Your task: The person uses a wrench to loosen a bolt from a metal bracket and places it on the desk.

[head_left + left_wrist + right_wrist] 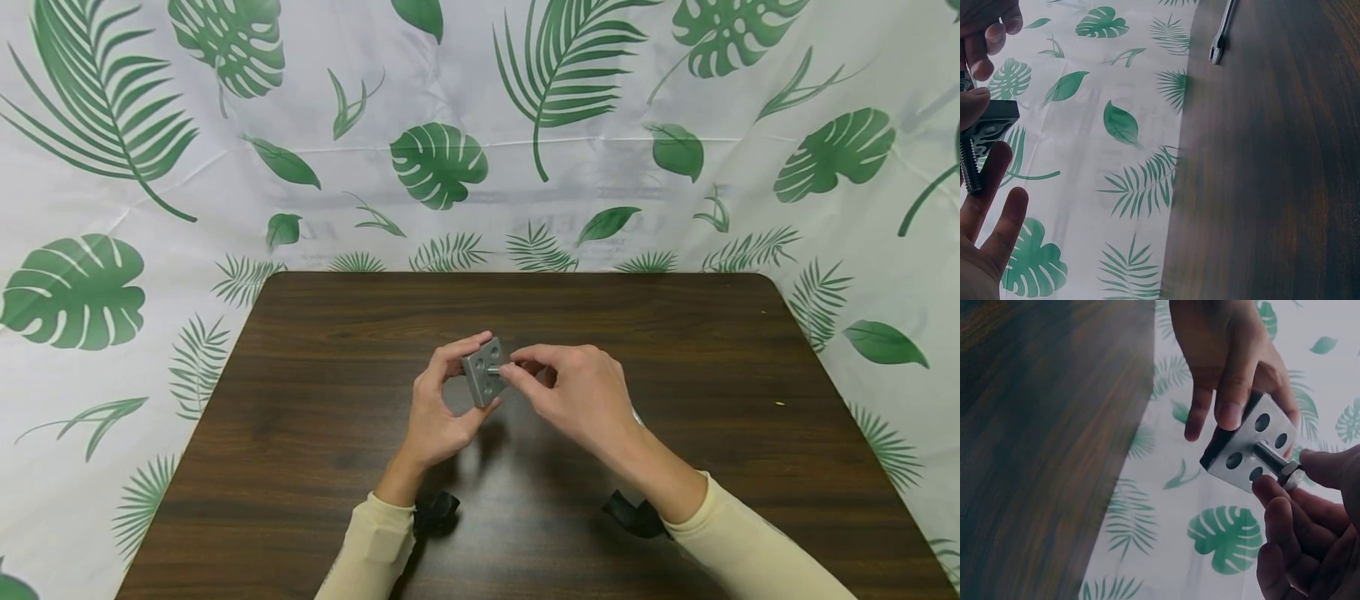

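Observation:
My left hand (438, 412) holds a grey square metal block (478, 385) by its edges, thumb below and fingers above. Several round holes pierce the block's face (1244, 447). From its middle sticks a threaded bolt (1270, 456), whose threads (970, 165) also show on another side in the left wrist view. Thumb and fingers of my right hand (581, 392) pinch the bolt's outer end at a hex piece (1291, 472); whether that is the head or a nut, I cannot tell. Block and bolt are tilted and held above the table.
A dark wood-grain table (322, 375) lies beneath both hands. A metal tool (1217, 47), apparently a wrench, lies on it in the left wrist view. Leaf-patterned white sheeting (337, 175) surrounds the table. Black wrist mounts (437, 512) hang under the forearms.

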A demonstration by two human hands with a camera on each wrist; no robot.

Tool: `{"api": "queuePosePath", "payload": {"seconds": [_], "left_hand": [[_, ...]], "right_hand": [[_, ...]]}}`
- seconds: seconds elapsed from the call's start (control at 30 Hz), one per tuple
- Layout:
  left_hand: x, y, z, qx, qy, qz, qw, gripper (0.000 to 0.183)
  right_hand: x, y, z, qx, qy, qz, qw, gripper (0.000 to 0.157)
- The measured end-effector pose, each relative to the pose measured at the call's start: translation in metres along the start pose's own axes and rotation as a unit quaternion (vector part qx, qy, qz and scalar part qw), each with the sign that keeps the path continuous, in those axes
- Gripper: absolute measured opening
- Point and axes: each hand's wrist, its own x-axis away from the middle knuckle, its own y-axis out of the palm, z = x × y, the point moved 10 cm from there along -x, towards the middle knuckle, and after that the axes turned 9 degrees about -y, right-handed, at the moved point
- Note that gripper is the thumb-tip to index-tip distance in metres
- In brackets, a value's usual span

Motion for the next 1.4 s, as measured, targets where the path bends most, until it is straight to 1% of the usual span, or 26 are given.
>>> {"api": "queuePosePath", "payload": {"seconds": [0.17, 0.33, 0.43, 0.57, 0.77, 0.93, 1.07, 1.13, 1.23, 1.4], "left_hand": [[-0.001, 0.001, 0.000, 0.005, 0.002, -0.001, 1.0000, 0.066], [-0.001, 0.000, -0.001, 0.005, 0.000, -0.001, 1.0000, 0.066], [-0.001, 0.000, -0.001, 0.002, -0.004, -0.001, 1.0000, 0.066], [-0.001, 0.000, -0.001, 0.002, -0.006, -0.001, 1.0000, 0.066], [-0.001, 0.000, 0.000, 0.005, -0.005, -0.001, 1.0000, 0.065], [0.000, 0.000, 0.000, 0.000, -0.003, 0.002, 1.0000, 0.066], [0.000, 0.000, 0.000, 0.000, -0.003, 0.003, 1.0000, 0.067], [-0.001, 0.000, 0.000, 0.000, -0.003, 0.003, 1.0000, 0.067], [-0.001, 0.000, 0.000, 0.000, -0.004, 0.002, 1.0000, 0.067], [0.000, 0.000, 0.000, 0.002, -0.004, 0.001, 1.0000, 0.065]], "right_hand": [[0.000, 0.000, -0.006, -0.007, -0.036, 0.001, 0.999, 0.019], [0.001, -0.001, -0.013, -0.028, -0.076, 0.003, 0.997, 0.021], [0.001, -0.002, -0.016, -0.036, -0.089, 0.009, 0.995, 0.022], [0.002, -0.003, -0.017, -0.039, -0.094, 0.011, 0.995, 0.023], [0.003, -0.005, -0.014, -0.040, -0.081, 0.015, 0.996, 0.027], [0.002, -0.009, -0.006, -0.022, -0.036, 0.027, 0.999, 0.024], [0.002, -0.007, 0.001, -0.005, 0.008, 0.012, 1.000, 0.024], [0.002, -0.004, 0.004, -0.002, 0.021, 0.002, 1.000, 0.024], [0.002, -0.001, 0.004, -0.005, 0.024, -0.006, 1.000, 0.024], [0.000, 0.000, -0.001, -0.012, -0.004, -0.003, 1.000, 0.020]]}}
